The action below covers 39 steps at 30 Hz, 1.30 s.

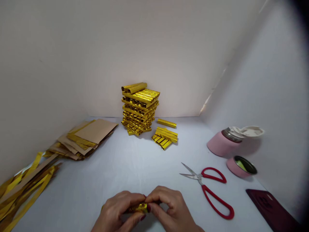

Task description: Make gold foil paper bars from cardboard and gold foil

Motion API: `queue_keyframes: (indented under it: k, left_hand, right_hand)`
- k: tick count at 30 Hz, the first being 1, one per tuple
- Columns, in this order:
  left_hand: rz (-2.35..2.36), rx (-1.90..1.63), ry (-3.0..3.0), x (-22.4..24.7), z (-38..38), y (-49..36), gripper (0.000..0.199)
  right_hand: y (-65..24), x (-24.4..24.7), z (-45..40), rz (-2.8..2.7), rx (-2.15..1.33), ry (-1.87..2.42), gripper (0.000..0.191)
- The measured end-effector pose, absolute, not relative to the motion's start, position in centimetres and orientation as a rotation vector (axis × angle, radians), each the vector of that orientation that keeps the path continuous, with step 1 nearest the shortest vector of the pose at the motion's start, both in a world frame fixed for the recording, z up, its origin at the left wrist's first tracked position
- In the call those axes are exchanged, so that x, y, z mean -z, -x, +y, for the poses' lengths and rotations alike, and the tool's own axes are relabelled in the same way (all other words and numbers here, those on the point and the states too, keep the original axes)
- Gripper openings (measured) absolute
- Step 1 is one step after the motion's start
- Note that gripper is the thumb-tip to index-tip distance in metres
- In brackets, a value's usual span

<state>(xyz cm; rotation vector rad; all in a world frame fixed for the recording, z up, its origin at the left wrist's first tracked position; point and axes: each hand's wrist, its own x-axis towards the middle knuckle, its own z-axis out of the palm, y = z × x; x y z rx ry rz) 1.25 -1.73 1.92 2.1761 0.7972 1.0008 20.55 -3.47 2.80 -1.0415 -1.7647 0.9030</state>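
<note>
— where's the gold roll [140, 208] sitting?
— between left grip [122, 204] and right grip [170, 204], both pinching it over the counter [140, 170]!
— any uneven pressing is risking creases, any slipping, unravelling!

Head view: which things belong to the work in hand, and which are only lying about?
Likely part of the work: rolled gold piece between left hand and right hand; stacked gold tubes; brown and gold sheets; gold strips; open scissors.

Seemingly just lying about: pink flask; small pink container; dark red flat thing.
</note>
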Motion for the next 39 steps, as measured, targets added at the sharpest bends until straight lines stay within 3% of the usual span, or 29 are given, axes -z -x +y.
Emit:
queue_keyframes:
  k: [11, 17, 27, 39]
  left_hand:
    - [0.818, -0.897, -2.077, -2.7, -1.6, -1.2, 0.015]
    - [0.808, -0.804, -1.956, -3.5, -1.8, -1.5, 0.016]
    - [0.702, -0.907, -2.204, -3.9, -1.5, -1.8, 0.018]
    - [0.681, -0.968, -2.292, -3.5, -1.3, -1.4, 0.015]
  right_hand:
    - [-20.5, -2.9, -3.5, -1.748, -0.92, 1.047, 0.016]
    - [-20.2, -2.5, -3.8, -1.668, -1.107, 1.12, 0.012]
    - [-20.0, -2.3, -3.9, -1.634, -1.197, 1.075, 0.014]
    - [-20.1, -1.8, -4.1, -1.616, -1.238, 1.077, 0.028]
